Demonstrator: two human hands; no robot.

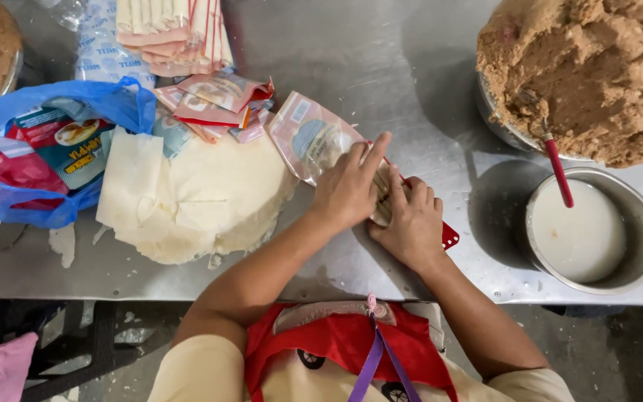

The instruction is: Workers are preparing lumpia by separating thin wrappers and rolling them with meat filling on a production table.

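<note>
Pressing flat and snug, the left hand [347, 190] and right hand [411, 222] are both gripping and rolling a thin wrapper [382, 195] on the red mat [449, 237].

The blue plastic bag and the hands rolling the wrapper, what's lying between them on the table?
In the head view, a pile of pale round wrappers lies between the blue plastic bag and the left hand.

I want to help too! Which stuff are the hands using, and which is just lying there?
In use:
left hand
right hand
pale wrapper under both hands
red board

Just lying there:
wrapper stack
blue bag
brown filling
white liquid pot
empty packets
</note>
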